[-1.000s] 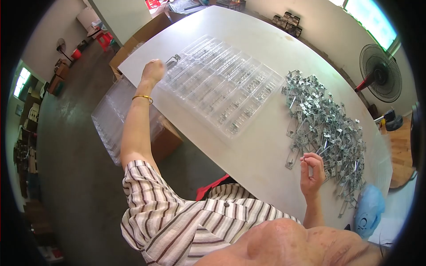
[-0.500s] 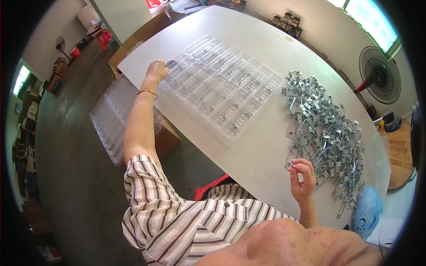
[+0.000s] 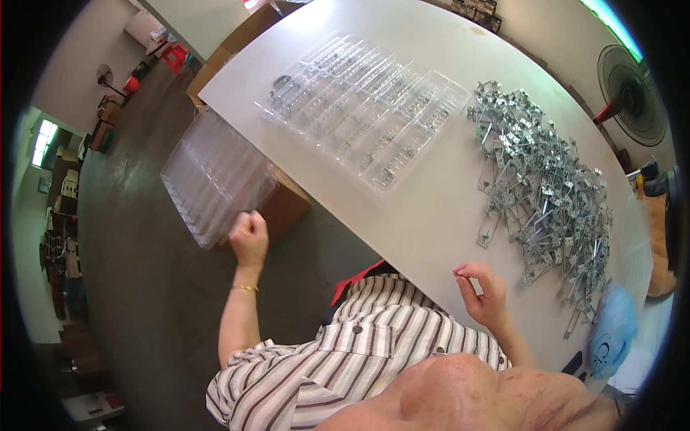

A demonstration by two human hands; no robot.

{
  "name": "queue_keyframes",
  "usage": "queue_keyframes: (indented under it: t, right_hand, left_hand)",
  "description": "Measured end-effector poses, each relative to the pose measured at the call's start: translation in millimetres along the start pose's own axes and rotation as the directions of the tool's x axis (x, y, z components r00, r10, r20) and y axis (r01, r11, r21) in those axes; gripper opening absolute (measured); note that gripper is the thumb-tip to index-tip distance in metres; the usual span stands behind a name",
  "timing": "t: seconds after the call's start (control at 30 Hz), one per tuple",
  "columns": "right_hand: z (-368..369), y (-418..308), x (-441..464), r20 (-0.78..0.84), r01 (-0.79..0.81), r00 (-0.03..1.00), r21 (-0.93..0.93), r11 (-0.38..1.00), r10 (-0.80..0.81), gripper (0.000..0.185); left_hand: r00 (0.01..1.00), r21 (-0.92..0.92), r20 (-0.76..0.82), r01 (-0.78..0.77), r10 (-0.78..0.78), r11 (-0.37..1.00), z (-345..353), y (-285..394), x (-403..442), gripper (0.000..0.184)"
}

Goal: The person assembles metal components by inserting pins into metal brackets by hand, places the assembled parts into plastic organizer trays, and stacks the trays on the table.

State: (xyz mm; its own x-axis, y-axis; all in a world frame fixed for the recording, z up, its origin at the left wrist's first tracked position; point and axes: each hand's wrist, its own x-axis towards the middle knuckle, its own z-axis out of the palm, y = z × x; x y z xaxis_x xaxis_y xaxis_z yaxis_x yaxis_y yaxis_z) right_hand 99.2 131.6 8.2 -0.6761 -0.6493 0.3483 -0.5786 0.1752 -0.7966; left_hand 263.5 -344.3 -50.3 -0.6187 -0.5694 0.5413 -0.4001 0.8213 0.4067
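Note:
My left hand [image 3: 249, 241] is curled closed at the near corner of a stack of clear plastic trays [image 3: 208, 172], beside the table. Whatever its fingers hold, if anything, is hidden. Over the table's near edge, my right hand [image 3: 485, 294] has thumb and forefinger pinched together on a tiny dark piece too small to name. On the table lies a clear compartment tray [image 3: 345, 154] with small metal parts in its sections. A dark oval object [image 3: 285, 87] rests at its far left corner. To the right is a heap of metal brackets with rods [image 3: 539, 179].
A cardboard box [image 3: 291, 205] stands under the tray stack, beside the white table [image 3: 424, 230]. A blue plastic bag [image 3: 612, 334] sits at the table's right edge. Beyond it are a black fan [image 3: 629, 93] and a round wooden top [image 3: 660, 251].
My left hand has come back from the tray's far left corner to the tray stack beside the table. My right hand stays pinched, slightly lower left. The view has shifted.

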Motion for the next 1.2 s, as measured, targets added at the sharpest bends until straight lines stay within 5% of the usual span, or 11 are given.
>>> queue_keyframes:
  t: [0.13,0.17,0.2,0.3,0.33,0.43,0.63,0.8,0.87,1.07,1.2]
  right_hand:
    - [-1,-8,11,0.065,0.071,0.995,0.037,0.997,-0.073,0.015]
    - [0,-9,12,0.066,0.093,0.993,0.042,0.995,-0.095,0.015]
    - [1,-11,14,0.069,0.117,0.990,0.047,0.992,-0.120,0.015]
    - [2,-19,15,0.061,0.185,0.981,0.002,0.983,-0.184,0.015]
    - [2,-22,13,0.055,0.185,0.981,-0.004,0.983,-0.185,0.015]
    - [4,-22,6,0.021,0.185,0.983,-0.028,0.982,-0.184,0.017]
    - [8,-17,-8,-0.012,0.128,0.992,-0.031,0.991,-0.129,0.015]
    - [8,-19,-4,-0.012,0.132,0.991,-0.026,0.991,-0.132,0.014]
    - [9,-18,-4,-0.007,0.121,0.993,-0.030,0.992,-0.121,0.014]
    - [17,-22,1,0.019,0.101,0.995,0.021,0.995,-0.101,0.014]
    - [17,-31,9,0.057,0.171,0.984,0.007,0.985,-0.171,0.015]
  left_hand:
    - [0.905,-0.270,0.410,0.002,0.112,0.963,23,45,-111,0.025]
    - [0.773,-0.189,0.629,0.048,0.083,0.981,29,63,-126,0.024]
    - [0.482,-0.030,0.875,0.119,-0.032,0.992,37,90,-127,0.024]
    - [0.363,-0.423,0.891,0.448,0.272,0.788,91,112,-161,0.051]
    - [0.261,-0.434,0.900,0.627,0.350,0.648,98,126,-154,0.061]
    - [0.045,-0.363,0.889,0.676,0.455,0.641,88,177,-114,0.065]
    - [0.027,-0.374,0.927,0.139,0.374,0.917,155,155,-144,0.059]
    - [0.227,-0.263,0.944,0.088,0.238,0.961,140,118,-156,0.043]
    - [0.003,-0.084,0.996,-0.060,0.084,0.995,126,88,-151,0.046]
    - [-0.218,0.118,0.975,0.336,-0.045,0.935,61,107,-106,0.055]
    - [-0.003,-0.111,0.992,0.455,0.127,0.884,74,111,-117,0.049]
